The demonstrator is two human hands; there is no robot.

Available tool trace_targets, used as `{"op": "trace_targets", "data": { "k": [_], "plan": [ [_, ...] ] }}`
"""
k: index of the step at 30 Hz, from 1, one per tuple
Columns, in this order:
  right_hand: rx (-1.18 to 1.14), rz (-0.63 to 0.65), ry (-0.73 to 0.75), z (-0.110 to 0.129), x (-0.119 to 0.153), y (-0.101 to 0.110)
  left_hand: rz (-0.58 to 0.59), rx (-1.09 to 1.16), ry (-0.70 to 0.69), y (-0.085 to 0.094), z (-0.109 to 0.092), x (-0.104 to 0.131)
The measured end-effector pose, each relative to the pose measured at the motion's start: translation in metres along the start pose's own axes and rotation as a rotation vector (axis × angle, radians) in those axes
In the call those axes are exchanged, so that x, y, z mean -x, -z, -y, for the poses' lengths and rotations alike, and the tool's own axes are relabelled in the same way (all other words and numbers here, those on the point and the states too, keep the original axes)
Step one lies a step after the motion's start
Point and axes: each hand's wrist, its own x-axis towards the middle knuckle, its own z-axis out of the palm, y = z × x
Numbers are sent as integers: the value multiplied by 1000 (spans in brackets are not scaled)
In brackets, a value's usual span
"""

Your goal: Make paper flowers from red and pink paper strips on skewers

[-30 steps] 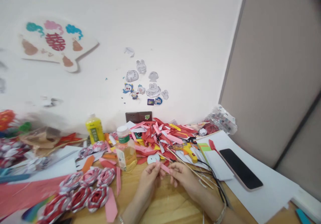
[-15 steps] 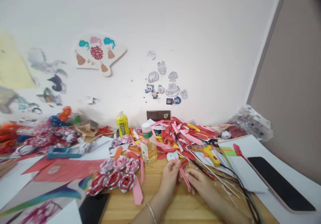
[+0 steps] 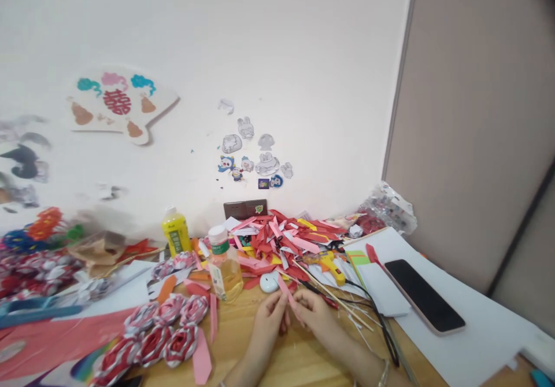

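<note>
My left hand point(image 3: 269, 317) and my right hand point(image 3: 309, 310) meet over the wooden table, fingers pinched around a narrow pink folded paper strip point(image 3: 285, 290). The strip slants up to the left from between the fingertips. Just beyond it lies a round white object point(image 3: 269, 283). Behind that spreads a heap of red, pink, yellow and white paper strips point(image 3: 277, 239). Red-and-white rosettes point(image 3: 158, 341) sit in two rows to the left of my hands, beside a pink paper strip point(image 3: 202, 359).
A tea bottle point(image 3: 226, 271) and a yellow bottle point(image 3: 176, 233) stand at left centre. A yellow glue gun point(image 3: 332, 266), thin sticks point(image 3: 333, 293) and a black cable point(image 3: 385, 332) lie right. Farther right, a phone point(image 3: 425, 297) rests on white paper point(image 3: 472, 341).
The camera view has turned right, so the scene sits farther left. The pink strip between my fingers now points up to the left, where before it hung down to the right.
</note>
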Motion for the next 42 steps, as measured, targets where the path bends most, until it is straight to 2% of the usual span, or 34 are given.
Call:
{"op": "trace_targets", "data": {
  "k": [8,17,21,26,33,36,38,41,42],
  "plan": [
    [-31,142,-20,-4,0,-1,56,65,31,1,-3,2],
    [61,148,51,5,11,-6,-57,36,18,-5,-9,9],
    [179,153,123,6,15,-11,-141,18,-3,8,-16,16],
    [561,202,172,0,16,-14,-242,4,23,34,-13,26],
    [717,187,266,-2,20,-13,-242,0,58,37,-4,20],
    [755,136,328,5,13,-9,-249,5,64,38,-1,17],
    [805,38,337,13,2,-2,-253,13,68,39,1,15],
    [930,-157,236,28,-22,9,-259,25,79,39,3,14],
    [1012,-177,199,32,-31,12,-258,27,81,38,3,13]
  ]
}}
